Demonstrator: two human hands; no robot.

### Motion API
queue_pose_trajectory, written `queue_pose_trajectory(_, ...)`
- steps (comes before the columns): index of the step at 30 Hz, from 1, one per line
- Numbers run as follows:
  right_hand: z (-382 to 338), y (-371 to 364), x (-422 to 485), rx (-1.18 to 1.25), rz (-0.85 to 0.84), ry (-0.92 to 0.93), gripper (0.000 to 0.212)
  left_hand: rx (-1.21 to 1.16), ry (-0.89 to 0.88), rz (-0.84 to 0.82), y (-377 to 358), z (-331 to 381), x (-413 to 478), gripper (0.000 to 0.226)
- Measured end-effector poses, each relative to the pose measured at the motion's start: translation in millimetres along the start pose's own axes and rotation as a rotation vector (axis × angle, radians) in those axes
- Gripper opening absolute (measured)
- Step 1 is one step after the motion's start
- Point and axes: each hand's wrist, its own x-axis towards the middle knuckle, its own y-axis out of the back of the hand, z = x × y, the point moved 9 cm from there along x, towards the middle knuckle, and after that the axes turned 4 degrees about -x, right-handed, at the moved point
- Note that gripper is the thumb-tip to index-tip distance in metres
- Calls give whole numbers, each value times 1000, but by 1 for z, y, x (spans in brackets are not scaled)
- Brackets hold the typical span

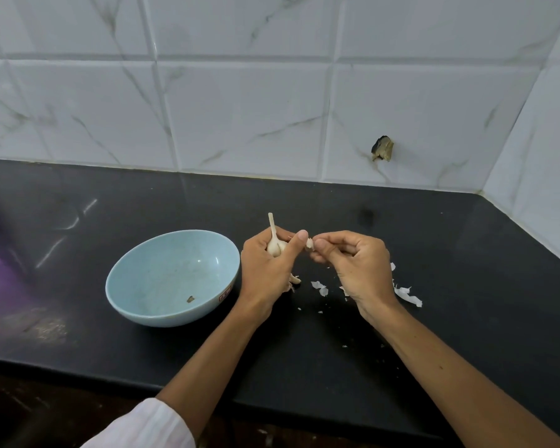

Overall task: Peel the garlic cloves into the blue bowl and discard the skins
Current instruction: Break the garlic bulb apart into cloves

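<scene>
Fingers [323, 246] pinch garlic [274, 249] above the counter [304, 202], just beside the blue bowl [162, 318].

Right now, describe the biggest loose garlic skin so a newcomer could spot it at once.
On the black counter, look past the blue bowl to the right hand. Just right of its wrist lies the skin strip. It is the longest white scrap, ragged-edged; the other flakes near it are far smaller.

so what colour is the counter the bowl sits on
Black, a dark glossy countertop, seen in the head view, under the light blue bowl.
</scene>
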Motion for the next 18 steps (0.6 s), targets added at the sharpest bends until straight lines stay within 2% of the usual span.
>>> queue_pose_trajectory(4,-6,15,6,-330,91,106,8,-41,26,10,-1,-1,0,23)
queue_pose_trajectory(7,-1,15,8,-632,33,107,24,-34,38,-6,-3,0,0,21)
queue_pose_trajectory(9,4,14,7,-748,4,79,35,-19,41,-15,-4,-1,-1,20)
queue_pose_trajectory(11,-2,11,7,-722,6,123,33,-5,55,-20,-3,-4,0,19)
queue_pose_trajectory(15,-9,-5,5,-269,-164,60,16,6,91,-4,0,-10,2,20)
queue_pose_trajectory(18,-12,-15,1,-275,-208,135,20,9,99,-29,-3,-11,1,22)
